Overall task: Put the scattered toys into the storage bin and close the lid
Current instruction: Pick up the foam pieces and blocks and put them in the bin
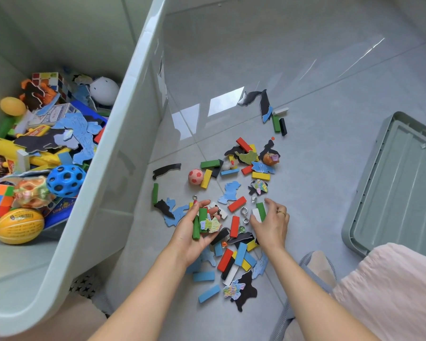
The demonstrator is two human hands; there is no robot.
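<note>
Gathering step: green blocks (199, 222) and a puzzle piece are clutched in the left hand (194, 232); two blocks are pinched by the right hand (271, 225). Remaining toys (234, 257) are strewn on the floor. Transfer into the storage bin (123, 134) is judged next.

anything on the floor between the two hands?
Yes, in the head view: between the left hand and right hand lie a red block, two metal eye screws and a green marble.

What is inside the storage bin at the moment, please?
The bin holds a blue holed ball, a yellow oval ball, puzzle cubes, puzzle pieces and a white ball. Lower layers are covered.
</note>
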